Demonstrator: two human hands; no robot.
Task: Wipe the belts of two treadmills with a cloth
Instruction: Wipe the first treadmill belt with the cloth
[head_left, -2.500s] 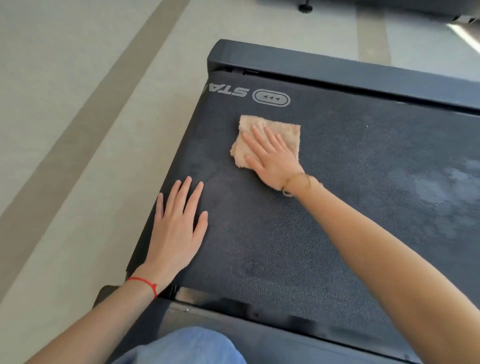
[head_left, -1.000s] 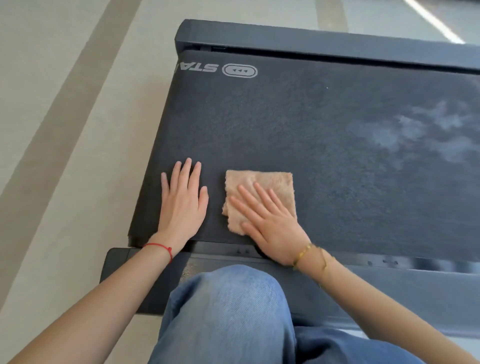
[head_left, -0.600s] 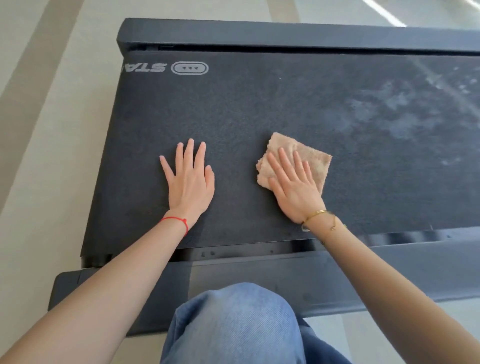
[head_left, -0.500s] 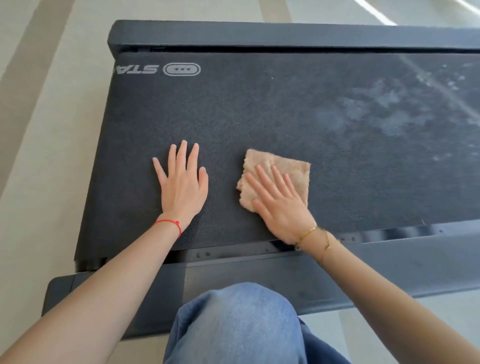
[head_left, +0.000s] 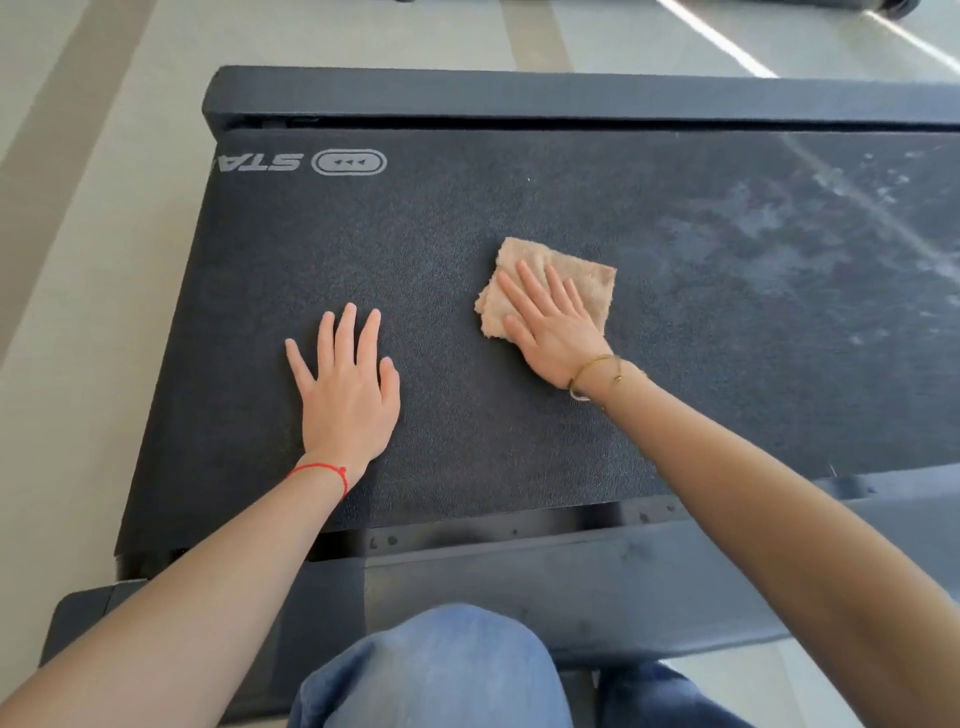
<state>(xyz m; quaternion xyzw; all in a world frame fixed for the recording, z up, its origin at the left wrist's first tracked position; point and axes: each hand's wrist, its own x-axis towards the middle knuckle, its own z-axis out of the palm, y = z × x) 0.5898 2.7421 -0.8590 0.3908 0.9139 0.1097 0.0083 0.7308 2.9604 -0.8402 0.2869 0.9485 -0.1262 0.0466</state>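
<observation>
A dark treadmill belt fills the middle of the view, with a pale logo near its far left corner. A folded tan cloth lies on the belt right of centre. My right hand presses flat on the cloth with straight fingers. My left hand rests flat on the bare belt, a hand's width left of the cloth. Pale dusty smears mark the belt's right part.
The treadmill's black side rail runs along the near edge, and another black rail along the far edge. My knee in blue jeans is at the bottom. Light floor lies to the left and beyond.
My right hand has slid the cloth away from me, from near the front rail toward the belt's middle and right. My left hand stays flat on the belt.
</observation>
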